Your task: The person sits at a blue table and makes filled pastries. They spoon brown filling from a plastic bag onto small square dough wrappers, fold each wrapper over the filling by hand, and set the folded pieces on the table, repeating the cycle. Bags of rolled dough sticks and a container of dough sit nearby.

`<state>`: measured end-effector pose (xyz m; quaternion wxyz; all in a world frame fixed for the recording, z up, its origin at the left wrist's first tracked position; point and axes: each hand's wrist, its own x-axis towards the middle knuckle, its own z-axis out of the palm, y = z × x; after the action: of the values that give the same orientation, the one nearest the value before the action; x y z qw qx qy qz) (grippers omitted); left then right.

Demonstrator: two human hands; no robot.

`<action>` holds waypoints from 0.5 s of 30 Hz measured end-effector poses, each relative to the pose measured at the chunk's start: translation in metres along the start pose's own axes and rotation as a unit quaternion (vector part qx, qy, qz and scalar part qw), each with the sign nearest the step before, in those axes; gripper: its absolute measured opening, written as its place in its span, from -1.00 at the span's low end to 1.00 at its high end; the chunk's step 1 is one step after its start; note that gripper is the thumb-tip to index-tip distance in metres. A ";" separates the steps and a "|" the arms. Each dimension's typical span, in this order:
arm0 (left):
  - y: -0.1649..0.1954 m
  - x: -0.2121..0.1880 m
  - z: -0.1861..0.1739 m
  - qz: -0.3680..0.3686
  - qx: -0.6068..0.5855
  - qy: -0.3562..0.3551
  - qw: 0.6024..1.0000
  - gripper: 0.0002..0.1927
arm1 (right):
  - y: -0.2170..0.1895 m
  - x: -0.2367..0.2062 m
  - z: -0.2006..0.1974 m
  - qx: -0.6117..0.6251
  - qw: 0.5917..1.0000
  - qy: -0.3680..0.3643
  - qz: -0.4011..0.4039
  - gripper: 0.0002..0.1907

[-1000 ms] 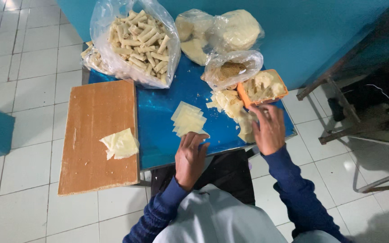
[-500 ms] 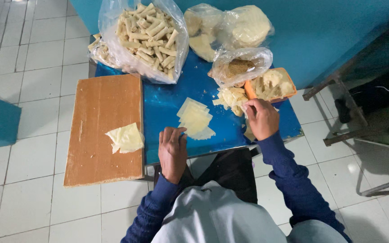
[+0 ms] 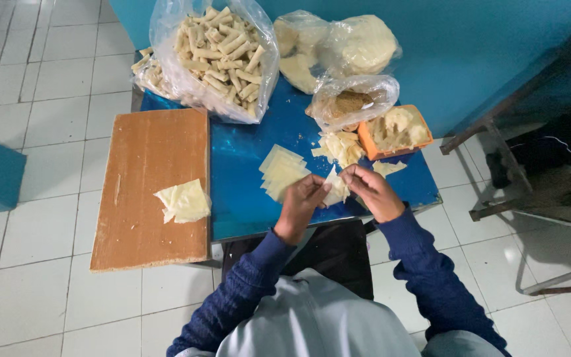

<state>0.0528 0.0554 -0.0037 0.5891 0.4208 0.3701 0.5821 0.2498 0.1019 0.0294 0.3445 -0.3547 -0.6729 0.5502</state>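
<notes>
Now both hands, the left hand (image 3: 304, 201) and the right hand (image 3: 373, 192), pinch one pale wrapper sheet (image 3: 336, 188) over the blue desk (image 3: 246, 165), seemingly at the folding step, which needs careful rolling.

**A small blue bench on a tiled floor**

The blue bench (image 3: 246, 165) stands on white floor tiles (image 3: 47, 99). A wooden board (image 3: 147, 165) lies along its left side, with a pale folded wrapper (image 3: 183, 200) on it. At the back sit a clear bag of rolls (image 3: 216, 46), a bag of dough (image 3: 345, 46) and a smaller bag (image 3: 351, 102). An orange tub (image 3: 394, 132), a loose heap of wrappers (image 3: 342, 145) and a flat stack of wrappers (image 3: 282, 172) lie nearer the front.
</notes>
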 end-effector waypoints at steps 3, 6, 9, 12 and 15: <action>-0.009 0.006 0.002 0.019 0.013 0.045 0.999 -0.88 | -0.012 -0.004 0.015 -0.017 0.997 0.075 0.009 -0.75; -0.009 0.005 0.003 0.024 0.024 0.021 0.999 -0.86 | -0.023 -0.009 0.026 -0.167 0.974 0.127 -0.086 -0.66; -0.007 -0.001 0.001 0.009 0.012 0.039 0.999 -0.86 | -0.031 -0.010 0.030 -0.231 0.951 0.192 -0.076 -0.83; -0.004 -0.007 -0.003 0.034 -0.054 0.041 0.997 -0.90 | -0.045 -0.014 0.021 -0.239 0.944 0.220 -0.065 -0.80; 0.003 -0.017 -0.006 0.035 -0.048 0.052 0.997 -0.89 | -0.061 -0.017 0.014 -0.445 0.842 0.251 -0.171 -0.63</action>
<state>0.0453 0.0384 -0.0036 0.5680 0.3734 0.3571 0.6407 0.2411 0.0718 0.0863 0.3952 -0.4753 -0.7859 0.0162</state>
